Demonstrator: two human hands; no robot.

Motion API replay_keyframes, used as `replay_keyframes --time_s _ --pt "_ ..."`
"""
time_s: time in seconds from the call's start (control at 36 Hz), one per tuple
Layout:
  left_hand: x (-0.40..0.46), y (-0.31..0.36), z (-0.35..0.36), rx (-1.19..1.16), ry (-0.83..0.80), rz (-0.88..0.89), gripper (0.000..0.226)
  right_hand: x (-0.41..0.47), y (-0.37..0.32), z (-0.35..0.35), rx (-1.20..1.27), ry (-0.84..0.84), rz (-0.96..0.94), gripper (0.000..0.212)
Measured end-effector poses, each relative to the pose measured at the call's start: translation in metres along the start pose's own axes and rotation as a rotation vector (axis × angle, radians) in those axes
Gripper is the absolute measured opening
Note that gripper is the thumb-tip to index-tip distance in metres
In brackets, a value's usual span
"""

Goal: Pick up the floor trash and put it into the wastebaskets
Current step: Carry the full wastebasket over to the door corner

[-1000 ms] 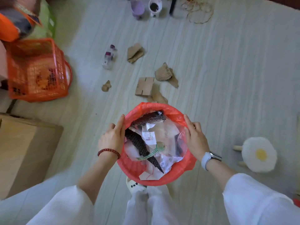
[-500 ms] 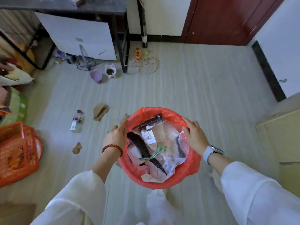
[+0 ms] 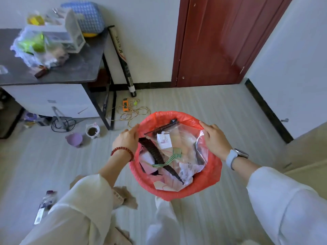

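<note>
A round wastebasket with a red liner (image 3: pixel 208 184) is held in front of me, above the floor. My left hand (image 3: pixel 126 139) grips its left rim and my right hand (image 3: pixel 215 138) grips its right rim. Inside lie a clear plastic bag, dark textured strips, a green striped ribbon and paper scraps. On the floor, brown cardboard scraps (image 3: pixel 126 196) lie below my left sleeve. A small plastic bottle (image 3: pixel 45 203) rests at the lower left, partly hidden by the sleeve.
A dark-topped table (image 3: pixel 74 69) loaded with bags stands at the back left, a bat case (image 3: pixel 122 59) leaning beside it. Near its legs are a purple cup (image 3: pixel 75 139), a white pot (image 3: pixel 92 132) and a cable coil (image 3: pixel 132 112). A red door (image 3: pixel 217 41) is ahead; a beige cabinet (image 3: pixel 307 151) stands right.
The view has swung upward from the floor to the table and door. Both hands keep hold of the wastebasket, which has come up and forward. The cardboard scraps and bottle now lie nearer my feet.
</note>
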State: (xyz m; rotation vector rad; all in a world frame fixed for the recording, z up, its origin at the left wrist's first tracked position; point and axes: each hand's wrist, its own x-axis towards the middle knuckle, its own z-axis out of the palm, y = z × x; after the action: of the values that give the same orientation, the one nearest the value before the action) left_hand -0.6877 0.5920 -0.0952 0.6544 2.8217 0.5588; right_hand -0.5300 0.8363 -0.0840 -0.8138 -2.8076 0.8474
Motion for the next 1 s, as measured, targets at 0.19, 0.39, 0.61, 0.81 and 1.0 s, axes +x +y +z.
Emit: replay_keyframes --time_s 0.19,0.39,0.61,0.81,1.0 --pt "0.16 0.042 -0.012 -0.02 -0.02 0.045 0.036 0.145 0.005 -0.031 0.004 0.045 0.037 0.041" --pt "0.294 0.079 -0.029 -0.037 -0.019 0.079 0.038 0.276 0.007 -0.055 0.008 0.061 0.053 0.042" --pt "0.457 0.093 -0.01 -0.047 -0.035 0.024 0.038 0.454 0.026 -0.045 0.009 0.037 0.026 0.042" --pt "0.588 0.099 0.009 -0.069 -0.068 -0.095 0.041 0.605 0.035 -0.025 0.015 -0.048 0.02 0.044" --pt "0.674 0.09 0.02 -0.107 -0.103 -0.211 0.045 0.713 0.033 -0.009 -0.003 -0.147 -0.006 0.046"
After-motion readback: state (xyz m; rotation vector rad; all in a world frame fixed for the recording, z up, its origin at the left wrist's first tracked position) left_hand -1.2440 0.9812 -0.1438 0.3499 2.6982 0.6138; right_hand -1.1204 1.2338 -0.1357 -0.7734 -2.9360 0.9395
